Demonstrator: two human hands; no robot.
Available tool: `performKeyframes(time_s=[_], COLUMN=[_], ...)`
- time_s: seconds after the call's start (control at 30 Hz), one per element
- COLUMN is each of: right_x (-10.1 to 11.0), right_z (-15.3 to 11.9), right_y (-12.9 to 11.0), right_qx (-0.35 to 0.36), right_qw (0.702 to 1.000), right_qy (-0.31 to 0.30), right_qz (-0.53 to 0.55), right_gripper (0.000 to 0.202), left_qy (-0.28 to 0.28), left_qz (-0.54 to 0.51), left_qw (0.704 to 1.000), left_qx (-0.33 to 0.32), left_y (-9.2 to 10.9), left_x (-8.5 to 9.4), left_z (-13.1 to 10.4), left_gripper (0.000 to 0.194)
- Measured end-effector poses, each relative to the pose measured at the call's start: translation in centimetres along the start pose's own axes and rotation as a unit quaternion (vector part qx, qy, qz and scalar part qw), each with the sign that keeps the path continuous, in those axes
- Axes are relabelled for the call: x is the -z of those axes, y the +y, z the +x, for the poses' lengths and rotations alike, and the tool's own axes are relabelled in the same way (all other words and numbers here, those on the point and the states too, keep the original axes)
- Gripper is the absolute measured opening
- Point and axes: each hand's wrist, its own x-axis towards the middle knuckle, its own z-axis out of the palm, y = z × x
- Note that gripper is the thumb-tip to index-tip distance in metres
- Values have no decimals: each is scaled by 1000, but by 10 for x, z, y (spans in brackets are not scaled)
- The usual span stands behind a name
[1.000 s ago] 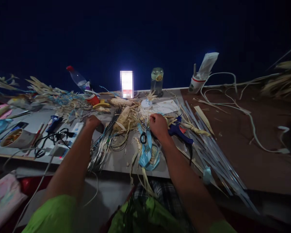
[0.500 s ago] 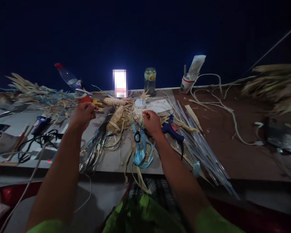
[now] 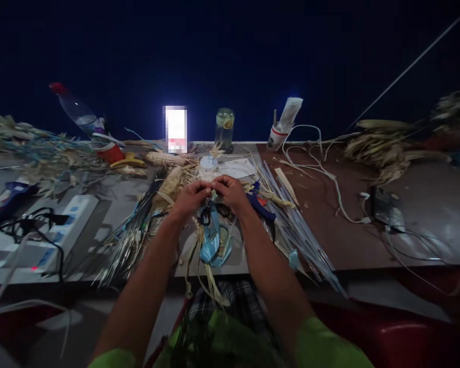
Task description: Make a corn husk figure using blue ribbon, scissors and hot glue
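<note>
My left hand and my right hand meet fingertip to fingertip over the middle of the table. Both are closed in a pinch. Whatever lies between the fingers is too small to make out. Just below them are black-handled scissors and a light blue ribbon, which hangs in loops toward the front edge. Dry corn husk scraps lie beside my left hand. To the right of my right hand rests a dark blue glue gun.
Clear thin sticks lie at right, dark wires at left. A power strip stands far left with cables. Behind are a red cup, a glass jar, a paper cup and a glowing screen.
My left hand has moved right, from beside the red cup to my right hand, and their fingertips now meet. The view has turned slightly left.
</note>
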Motion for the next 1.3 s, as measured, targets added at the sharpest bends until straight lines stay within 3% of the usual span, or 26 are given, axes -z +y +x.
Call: performKeyframes(time_s=[0.2,0.3,0.4,0.53,0.7,1.0,1.3], right_x=[4,9,14,13,8,2,-7], right_z=[5,8,9,7,8,15,11], right_y=[2,2,4,9,16,17,-22], right_qx=[14,24,34,48,87,47,55], right_qw=[998,989,981,949,888,891,908], right_qy=[55,140,181,155,142,138,129], right_qz=[4,27,-66,-269,-428,-430,-396], right_gripper=[15,18,23,16,16,18,18], left_qy=[-41,-4,48,93,99,65,68], left_qz=[-27,-63,-132,-176,-162,-211,-214], left_qw=[998,998,990,977,981,975,974], left_qx=[37,21,-27,-72,-46,-29,-25], left_y=[-11,-16,-16,-14,-17,-17,-16], left_x=[5,14,21,27,28,31,27], left_z=[10,11,11,10,13,13,13], left_gripper=[21,23,24,23,25,25,19])
